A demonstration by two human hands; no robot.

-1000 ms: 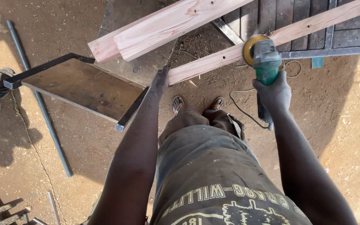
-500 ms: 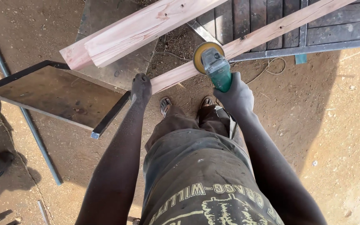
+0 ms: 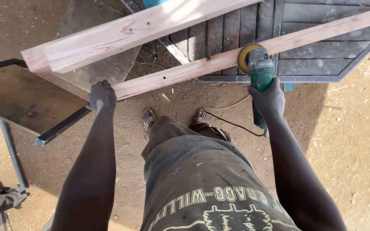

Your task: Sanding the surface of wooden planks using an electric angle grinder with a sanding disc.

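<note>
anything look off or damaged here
Nothing is broken. The thin beam has small dark holes near its left end, held by the left hand. The grinder in the right hand trails a loose cord beside the sandalled feet.

The long plank (image 3: 219, 64) runs off the right edge; the grinder's cable (image 3: 232, 124) vanishes behind the right hand (image 3: 267, 97); the thick beam (image 3: 125, 34) is cropped at the top.
</note>
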